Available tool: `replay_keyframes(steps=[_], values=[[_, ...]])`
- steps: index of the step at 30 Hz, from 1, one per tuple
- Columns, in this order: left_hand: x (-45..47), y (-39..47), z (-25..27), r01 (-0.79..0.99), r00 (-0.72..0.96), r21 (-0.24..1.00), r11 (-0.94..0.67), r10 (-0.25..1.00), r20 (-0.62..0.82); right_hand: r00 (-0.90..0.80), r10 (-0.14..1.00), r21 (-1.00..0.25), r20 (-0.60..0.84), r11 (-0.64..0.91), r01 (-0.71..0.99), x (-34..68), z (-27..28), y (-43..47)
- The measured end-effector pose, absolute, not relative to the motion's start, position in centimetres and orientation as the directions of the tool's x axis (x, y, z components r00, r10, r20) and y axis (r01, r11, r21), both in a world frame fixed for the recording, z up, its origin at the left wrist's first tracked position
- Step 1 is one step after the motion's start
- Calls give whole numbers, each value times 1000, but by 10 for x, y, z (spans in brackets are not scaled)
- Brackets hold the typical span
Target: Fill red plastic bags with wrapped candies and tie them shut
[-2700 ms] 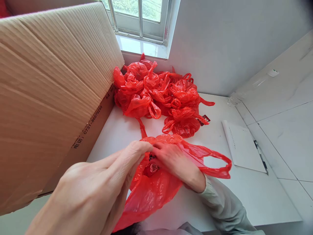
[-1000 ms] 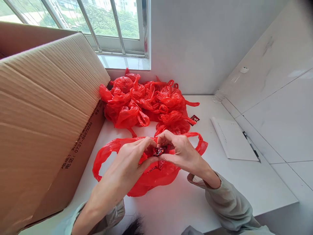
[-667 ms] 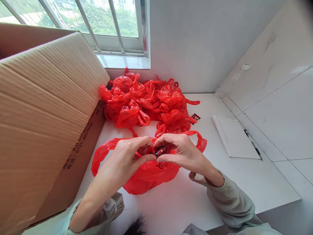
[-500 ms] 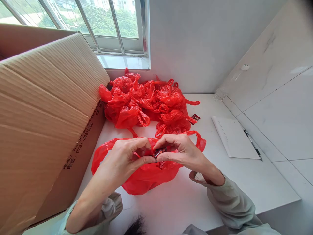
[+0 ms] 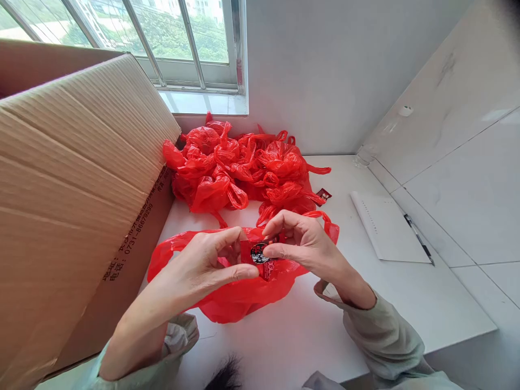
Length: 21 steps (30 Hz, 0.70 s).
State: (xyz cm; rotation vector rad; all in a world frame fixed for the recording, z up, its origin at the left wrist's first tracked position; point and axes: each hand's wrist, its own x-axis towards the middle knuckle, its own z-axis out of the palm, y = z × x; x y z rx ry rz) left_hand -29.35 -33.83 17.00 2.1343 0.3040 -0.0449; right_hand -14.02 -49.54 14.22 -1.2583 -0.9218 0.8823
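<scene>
A small red packet [image 5: 257, 253] with a round black emblem and white lettering is between my two hands, over the mouth of an open red plastic bag [image 5: 235, 303]. My right hand [image 5: 304, 244] pinches its right side between thumb and fingers. On the left edge, my left hand [image 5: 211, 260] has its thumb below and its curled fingers behind the packet. Another piece of red wrapper with white print [image 5: 266, 272] shows just under it; whether it is a separate packet I cannot tell. The bag's handles lie spread to both sides.
Several knotted red plastic bags [image 5: 244, 162] are heaped against the wall, with a small dark red packet [image 5: 324, 195] beside them. A large cardboard box [image 5: 81, 216] stands at left. At right lie a white paper [image 5: 385, 230], a pen [image 5: 419, 239] and a clear bottle [image 5: 368, 154].
The packet has turned so its printed face shows, where before it was crumpled between my fingertips. My hands have moved slightly apart, and the right fingers have lifted a little.
</scene>
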Motion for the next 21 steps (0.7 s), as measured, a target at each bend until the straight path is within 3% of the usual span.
replay_keyframes(steps=[5,12,18,21], values=[[-291,-340,169,290,954,754,-589,243,-176,368,923,-993,114,122,2,-140,142,-498],[-290,-341,171,277,956,841,-464,218,-194,362,926,-985,111,150,-82,-137,141,-495],[-287,-339,165,292,945,888,-356,251,-210,213,976,-975,-53,-5,-222,-132,138,-493],[-286,-340,166,293,941,890,-351,271,-203,173,983,-953,-65,-10,-304,-131,139,-492]])
